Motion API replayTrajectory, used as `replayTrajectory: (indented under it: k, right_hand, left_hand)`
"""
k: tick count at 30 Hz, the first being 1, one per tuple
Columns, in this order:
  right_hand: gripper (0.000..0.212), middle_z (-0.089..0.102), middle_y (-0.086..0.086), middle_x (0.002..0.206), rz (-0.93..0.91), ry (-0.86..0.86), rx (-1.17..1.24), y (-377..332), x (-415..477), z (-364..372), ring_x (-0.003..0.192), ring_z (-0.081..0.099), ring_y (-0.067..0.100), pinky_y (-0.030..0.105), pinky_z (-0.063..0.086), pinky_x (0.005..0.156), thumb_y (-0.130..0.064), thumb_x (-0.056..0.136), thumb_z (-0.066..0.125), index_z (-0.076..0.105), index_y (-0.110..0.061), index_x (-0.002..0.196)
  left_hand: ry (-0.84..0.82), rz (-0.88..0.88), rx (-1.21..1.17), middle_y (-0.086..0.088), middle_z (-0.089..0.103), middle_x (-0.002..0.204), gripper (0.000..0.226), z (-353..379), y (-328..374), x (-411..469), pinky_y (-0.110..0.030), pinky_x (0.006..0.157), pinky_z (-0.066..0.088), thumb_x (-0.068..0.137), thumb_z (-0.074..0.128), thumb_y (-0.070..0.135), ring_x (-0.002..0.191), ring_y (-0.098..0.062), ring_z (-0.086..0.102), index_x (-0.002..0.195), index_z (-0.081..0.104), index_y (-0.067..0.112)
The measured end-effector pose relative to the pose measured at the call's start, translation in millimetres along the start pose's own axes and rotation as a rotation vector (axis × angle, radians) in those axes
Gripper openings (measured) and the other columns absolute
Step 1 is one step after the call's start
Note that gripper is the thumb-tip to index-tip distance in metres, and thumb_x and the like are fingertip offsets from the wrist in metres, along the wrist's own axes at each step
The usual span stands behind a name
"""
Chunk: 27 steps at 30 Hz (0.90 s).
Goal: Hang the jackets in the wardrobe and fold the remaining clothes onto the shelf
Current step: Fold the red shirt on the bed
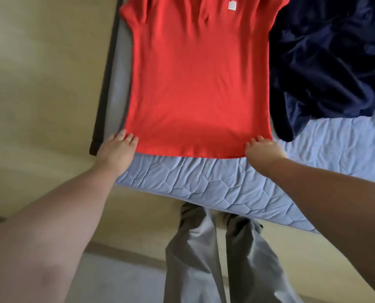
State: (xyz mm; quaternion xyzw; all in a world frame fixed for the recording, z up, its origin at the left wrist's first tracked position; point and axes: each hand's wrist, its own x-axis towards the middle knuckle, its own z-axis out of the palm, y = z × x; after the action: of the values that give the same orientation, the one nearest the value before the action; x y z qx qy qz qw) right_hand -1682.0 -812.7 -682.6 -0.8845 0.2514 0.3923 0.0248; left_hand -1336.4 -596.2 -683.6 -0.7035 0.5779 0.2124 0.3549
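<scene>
While both arms stretch out over the bed (204, 184), I see the red shirt (195, 79) spread flat on the pale blue quilted cover, running from the middle of my view up to 12 o'clock, collar end farthest from the person. A small white label (232, 5) sits near the collar at 12 o'clock. The left hand (116, 149) is at the shirt's 7 o'clock corner, fingers curled down onto the hem edge and gripping it. The right hand (264, 150) is at the 5 o'clock corner, fingers likewise curled over the hem and holding it. Motion blur keeps me from making out the thumbs. The hem lies straight between the two hands, close to the near edge of the mattress. A crumpled navy garment (326, 62) lies on the cover at 2 o'clock, just beside the shirt's right side. A dark bed frame edge (104, 84) runs along the shirt's left side at 9 o'clock, with yellowish floor (40, 73) beyond it. Grey trousers (195, 259) on the person's legs show at 6 o'clock, against the mattress.
</scene>
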Motion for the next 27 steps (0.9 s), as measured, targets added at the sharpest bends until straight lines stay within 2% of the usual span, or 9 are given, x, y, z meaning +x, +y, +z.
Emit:
replayTrajectory:
  k: [3,8,13,18,23,27]
  right_hand:
    - [0.04,0.059,0.012,0.129,-0.005,-0.103,0.03,-20,-1,12,0.123,0.053,0.033,0.045,0.051,0.089,0.002,0.094,0.044,0.059,-0.006,0.131]
    - [0.04,0.064,0.01,0.124,-0.009,-0.131,0.101,-43,-6,23,0.116,0.061,0.034,0.043,0.054,0.086,0.001,0.092,0.046,0.067,-0.012,0.124]
    - [0.035,0.067,0.01,0.116,0.007,-0.136,0.194,-46,-15,35,0.108,0.066,0.036,0.042,0.055,0.08,-0.002,0.092,0.049,0.07,-0.015,0.117]
    - [0.038,0.066,0.013,0.113,0.013,-0.144,0.235,-47,-27,52,0.105,0.065,0.038,0.039,0.044,0.07,0.0,0.089,0.043,0.068,-0.011,0.115]
    - [0.035,0.065,0.013,0.114,-0.016,-0.172,0.255,-52,-35,61,0.106,0.064,0.038,0.043,0.053,0.079,-0.003,0.091,0.044,0.067,-0.012,0.115]
    - [0.035,0.064,0.012,0.115,-0.032,-0.198,0.245,-53,-33,60,0.107,0.064,0.036,0.042,0.052,0.077,-0.002,0.091,0.044,0.066,-0.012,0.116]
  left_hand:
    - [-0.025,0.02,0.045,-0.009,0.034,0.162,0.058,19,13,-9,-0.039,0.117,0.027,0.1,0.028,0.005,0.153,-0.027,0.023,0.158,0.028,0.009]
    - [-0.007,-0.006,0.029,-0.014,0.047,0.152,0.055,38,18,-23,-0.043,0.113,0.029,0.097,0.036,0.004,0.147,-0.031,0.033,0.151,0.04,0.003]
    - [-0.059,-0.005,0.073,-0.007,0.039,0.16,0.06,54,21,-34,-0.039,0.115,0.027,0.097,0.03,0.006,0.15,-0.026,0.028,0.156,0.033,0.011]
    - [-0.121,0.003,0.092,-0.003,0.034,0.162,0.06,71,36,-47,-0.038,0.116,0.027,0.099,0.026,0.009,0.151,-0.022,0.026,0.158,0.028,0.015]
    - [-0.175,-0.003,0.099,-0.005,0.035,0.162,0.057,77,51,-56,-0.038,0.116,0.029,0.102,0.026,0.012,0.15,-0.024,0.028,0.158,0.028,0.013]
    - [-0.196,0.004,0.132,-0.004,0.036,0.161,0.058,76,53,-56,-0.038,0.117,0.029,0.101,0.023,0.012,0.149,-0.024,0.03,0.158,0.028,0.013]
